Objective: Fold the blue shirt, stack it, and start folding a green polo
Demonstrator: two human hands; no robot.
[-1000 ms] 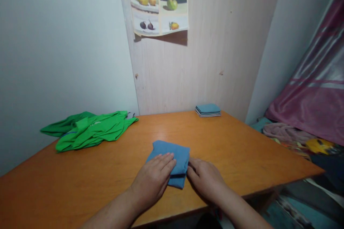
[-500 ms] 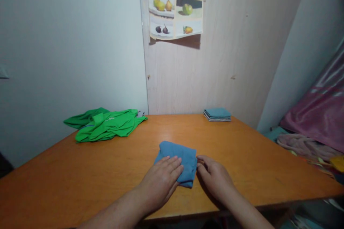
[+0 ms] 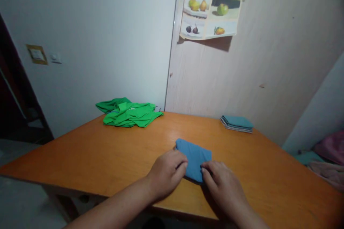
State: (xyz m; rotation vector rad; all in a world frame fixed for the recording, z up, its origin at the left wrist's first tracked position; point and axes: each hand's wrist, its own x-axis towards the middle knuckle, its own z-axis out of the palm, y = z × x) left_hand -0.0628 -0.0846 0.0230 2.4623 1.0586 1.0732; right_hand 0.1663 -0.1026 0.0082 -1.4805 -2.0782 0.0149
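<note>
A folded blue cloth (image 3: 195, 159) lies on the orange-brown table (image 3: 129, 157) near its front edge. On the cloth's left side my left hand (image 3: 169, 171) is closed, fingers curled with the thumb against them at the edge. My right hand (image 3: 221, 182) pinches the lower right edge between thumb and fingers. Both hands partly cover the cloth, so its gripped edges are hidden.
A crumpled green garment (image 3: 131, 114) lies at the back left of the table. Toward the back right sits a stack of folded cloths (image 3: 238, 123), teal on top with checked edges below. A fruit print (image 3: 211, 16) hangs on the wall.
My left hand has gone from lying flat on the cloth to gripping its left edge. My right hand has closed on the right edge. The view has turned left.
</note>
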